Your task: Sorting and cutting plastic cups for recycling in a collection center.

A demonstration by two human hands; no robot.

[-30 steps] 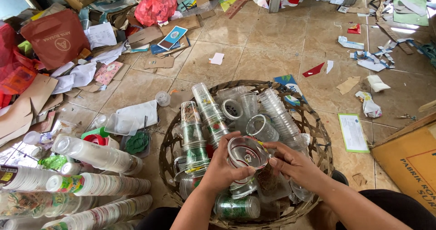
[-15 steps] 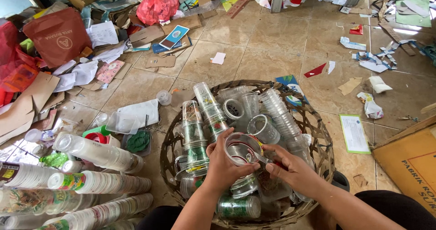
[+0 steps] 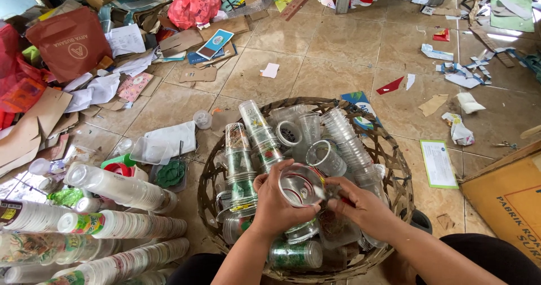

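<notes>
Across the whole scene runs a floor of mottled beige stone tiles (image 3: 338,43), glossy in patches and strewn with torn paper and flat brown cardboard. Near the middle sits a round woven wicker basket (image 3: 394,161), its rim made of coarse twisted brown strands, filled with clear, thin-walled plastic cups, some nested into ribbed columns (image 3: 248,150). On the near left lie long horizontal stacks of translucent plastic cups (image 3: 124,189), smooth and tapering, some with printed bands. At the far left stands a dull red-brown paper bag (image 3: 70,43), creased and matte, and farther back a crumpled shiny red plastic bag (image 3: 194,6). At the near right edge juts the corner of a yellow-brown corrugated cardboard box (image 3: 507,197).

Over the near part of the basket both hands meet on one clear round plastic cup (image 3: 298,186), held with its mouth tipped up toward the camera, its rim showing as a bright ring. The left hand (image 3: 276,203) is curled around the cup's left side, thumb and fingers closed on the wall. The right hand (image 3: 363,203) has its fingertips drawn together in a pinch at the cup's right rim; what they grip there is too small to make out.

Compared with half a second ago, the cup sits at much the same spot above the basket and the left hand's grasp is unchanged. The right hand's fingers have closed in more tightly at the rim.
</notes>
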